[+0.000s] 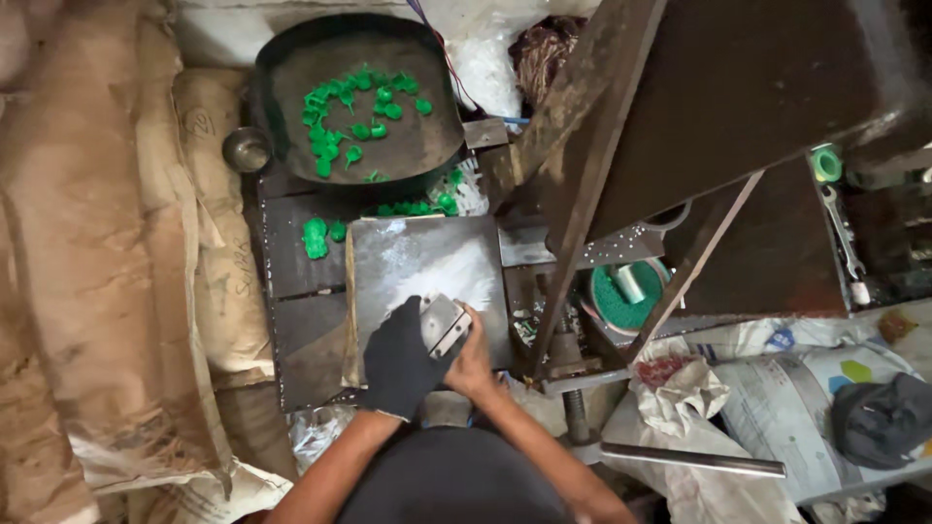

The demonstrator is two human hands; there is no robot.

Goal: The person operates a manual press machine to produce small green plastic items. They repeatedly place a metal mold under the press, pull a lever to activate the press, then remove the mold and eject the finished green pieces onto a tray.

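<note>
Gloved, my left hand (400, 361) grips the metal block (444, 324) from the left, and my bare right hand (473, 364) clasps it from below, holding it on the powdery plate (427, 262). Many green pieces (354, 112) already lie in the pan (291, 87), with a few loose just beyond the plate. Whether the block holds anything I cannot tell; my hands cover its underside.
</note>
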